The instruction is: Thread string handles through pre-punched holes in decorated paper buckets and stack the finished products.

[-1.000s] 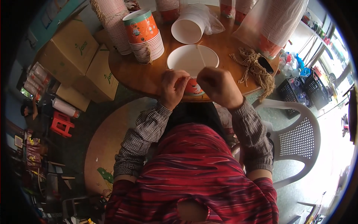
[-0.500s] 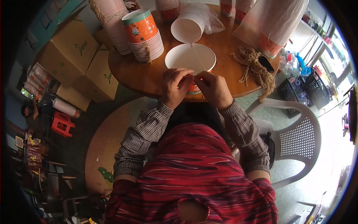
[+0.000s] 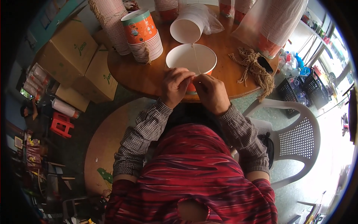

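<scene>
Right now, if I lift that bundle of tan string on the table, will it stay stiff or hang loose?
Probably loose: the string bundle lies in slack tangles, and its end droops over the table edge. Likely light, and strands may snag.

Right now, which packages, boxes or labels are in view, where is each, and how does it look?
Cardboard boxes: left of the round table, stacked, brown with a small green mark.
Plastic bag of cups: far right of the table, clear, holding stacked white and orange cups.
Printed cup: far left of the table, on a cup stack, orange with a teal band.
Black crates: floor at right, with blue and white packets behind them.
</scene>
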